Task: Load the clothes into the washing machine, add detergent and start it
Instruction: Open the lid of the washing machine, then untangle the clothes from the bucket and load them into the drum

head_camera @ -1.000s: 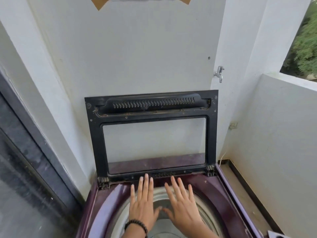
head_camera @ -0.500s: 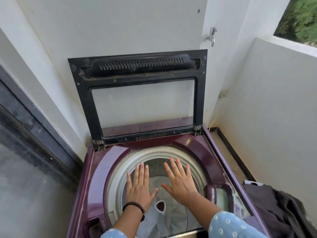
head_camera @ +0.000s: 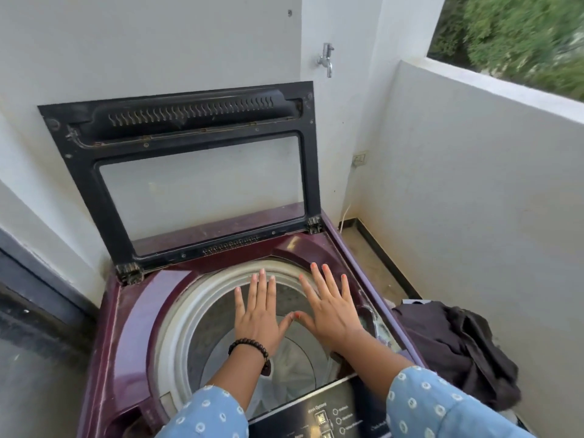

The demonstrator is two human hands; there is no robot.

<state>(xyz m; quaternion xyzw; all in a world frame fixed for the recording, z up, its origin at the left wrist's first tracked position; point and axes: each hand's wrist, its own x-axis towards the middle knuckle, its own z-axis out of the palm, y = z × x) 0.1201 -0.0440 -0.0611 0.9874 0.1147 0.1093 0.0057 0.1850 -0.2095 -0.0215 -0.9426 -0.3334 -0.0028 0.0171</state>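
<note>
Both hands hover palm-down over the open drum (head_camera: 221, 311) of the washing machine (head_camera: 132, 327) — the left hand (head_camera: 257, 314) and the right hand (head_camera: 331, 311) side by side, fingers straight and spread, thumbs nearly touching, holding nothing. The lid (head_camera: 189, 172) stands upright against the wall. The clothes (head_camera: 455, 349) (a dark heap) lie just beside the machine's right edge, lower right of the right hand and apart from it. The control panel (head_camera: 325, 415) sits beneath the forearms.
</note>
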